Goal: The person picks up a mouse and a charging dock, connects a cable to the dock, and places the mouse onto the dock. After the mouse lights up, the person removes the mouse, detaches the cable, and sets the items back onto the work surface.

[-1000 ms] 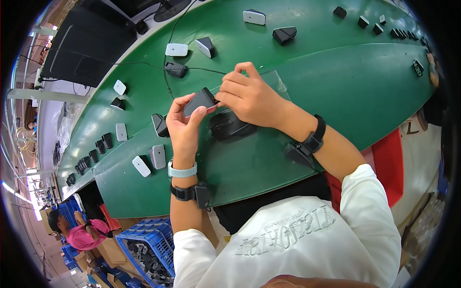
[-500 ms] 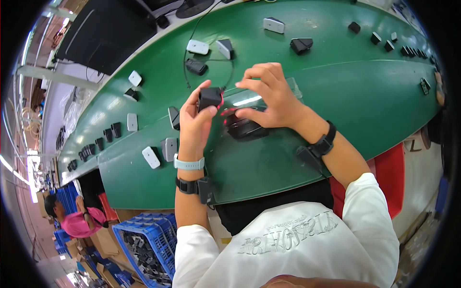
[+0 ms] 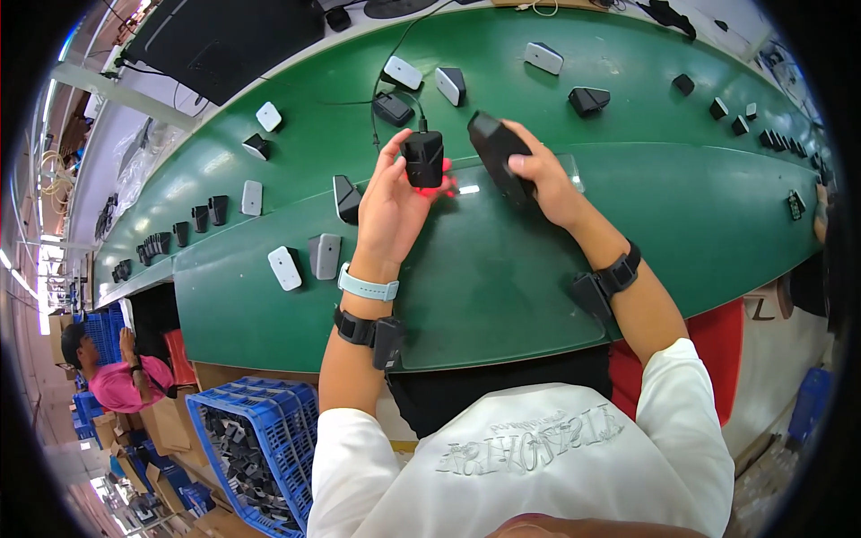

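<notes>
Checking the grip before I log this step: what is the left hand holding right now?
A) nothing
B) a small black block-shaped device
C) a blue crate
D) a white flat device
B: the left hand grips a small black block-shaped device above the green table; the right hand holds a second black piece.

- Two bare hands up over the bench: left hand (image 3: 390, 202), right hand (image 3: 538, 175).
- Two black housings held, one small black unit (image 3: 422, 159) left, one larger black housing (image 3: 496, 148) right.
- Two wrist straps on the left forearm, one on the right.
- One blue crate (image 3: 247, 448) of black parts, near left.
- One green bench (image 3: 682, 206).
- One person in pink (image 3: 121, 377), far left.
</notes>
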A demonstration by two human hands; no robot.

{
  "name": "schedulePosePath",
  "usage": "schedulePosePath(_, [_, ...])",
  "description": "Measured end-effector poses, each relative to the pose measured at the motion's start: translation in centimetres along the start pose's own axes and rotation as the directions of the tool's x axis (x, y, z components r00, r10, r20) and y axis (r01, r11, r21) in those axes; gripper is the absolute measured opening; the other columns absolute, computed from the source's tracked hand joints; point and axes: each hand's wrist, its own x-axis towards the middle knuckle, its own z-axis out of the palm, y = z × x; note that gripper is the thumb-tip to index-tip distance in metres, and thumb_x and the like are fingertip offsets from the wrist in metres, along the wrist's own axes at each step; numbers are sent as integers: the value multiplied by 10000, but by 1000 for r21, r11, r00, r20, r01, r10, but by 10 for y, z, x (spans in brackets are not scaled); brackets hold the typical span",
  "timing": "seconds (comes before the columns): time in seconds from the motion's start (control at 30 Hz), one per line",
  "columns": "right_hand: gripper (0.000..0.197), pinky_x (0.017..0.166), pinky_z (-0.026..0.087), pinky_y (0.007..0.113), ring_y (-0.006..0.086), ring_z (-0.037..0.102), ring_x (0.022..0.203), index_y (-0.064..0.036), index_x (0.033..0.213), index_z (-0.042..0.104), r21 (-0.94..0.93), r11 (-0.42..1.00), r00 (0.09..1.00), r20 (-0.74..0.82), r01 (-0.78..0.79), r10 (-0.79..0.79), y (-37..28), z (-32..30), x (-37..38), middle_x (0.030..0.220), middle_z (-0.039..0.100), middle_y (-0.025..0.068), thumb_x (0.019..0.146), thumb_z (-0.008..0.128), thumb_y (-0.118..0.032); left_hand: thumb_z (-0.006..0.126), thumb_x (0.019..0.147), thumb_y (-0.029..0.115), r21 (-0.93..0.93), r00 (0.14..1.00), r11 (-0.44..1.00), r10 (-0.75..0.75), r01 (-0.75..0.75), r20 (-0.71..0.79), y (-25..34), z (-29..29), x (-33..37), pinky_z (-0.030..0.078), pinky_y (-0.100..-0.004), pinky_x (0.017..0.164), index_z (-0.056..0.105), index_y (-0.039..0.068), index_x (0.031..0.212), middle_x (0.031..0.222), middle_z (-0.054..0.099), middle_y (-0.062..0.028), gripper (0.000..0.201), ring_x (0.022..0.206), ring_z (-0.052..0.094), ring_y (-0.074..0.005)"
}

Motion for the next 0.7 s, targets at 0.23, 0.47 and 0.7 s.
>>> schedulePosePath(0.23, [770, 1140, 390, 359, 182, 504, 1320, -25, 1637, 283, 159, 979, 991, 1, 132, -134, 10, 10, -1, 1469, 501, 86, 939, 598, -105, 680, 915, -90, 322, 996, 945, 69, -47, -58, -8, 8, -4, 562, -391, 978, 452, -4, 1499, 1286, 613, -128, 632, 1116, 659, -229])
schedulePosePath(0.47, [875, 1187, 403, 416, 242, 466, 1424, -18, 1629, 264, -89, 964, 967, -28, 252, -255, 6, 14, -2, 1534, 447, 148, 898, 745, -31, 856, 764, -106, 625, 966, 752, 258, -210, 14, -23, -8, -4, 563, -323, 949, 524, -26, 1405, 1286, 615, -108, 726, 1127, 631, -173])
schedulePosePath(0.7, [883, 1133, 464, 406, 233, 515, 1377, -48, 1571, 383, -187, 930, 935, -102, 316, -339, 6, 14, -6, 1484, 512, 116, 824, 850, -109, 837, 781, -96, 601, 984, 797, 145, -58, -98, -21, -12, 0, 560, -309, 945, 514, -28, 1441, 1313, 613, -91, 738, 1135, 635, -170])
